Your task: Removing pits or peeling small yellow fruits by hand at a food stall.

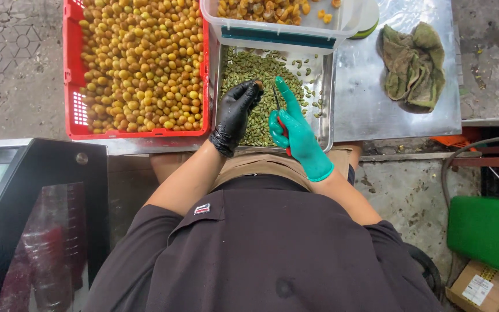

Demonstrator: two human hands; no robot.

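Observation:
My left hand (235, 112), in a black glove, holds a small brownish fruit (257, 85) at its fingertips over a metal tray (326, 115). My right hand (293, 130), in a teal glove, grips a small red-handled knife (278, 107), its index finger stretched along the blade toward the fruit. The tray is heaped with green peels and seeds (252, 69). A red crate (71, 69) full of yellow-green fruits (142, 63) stands just left of the tray.
A clear plastic tub (272, 32) with peeled orange fruit pieces rests over the tray's far end. A crumpled green cloth (412, 66) lies on the steel table (365, 110) at right. A dark case (36, 219) sits at lower left, a green box (489, 234) and a cardboard box (480, 286) at lower right.

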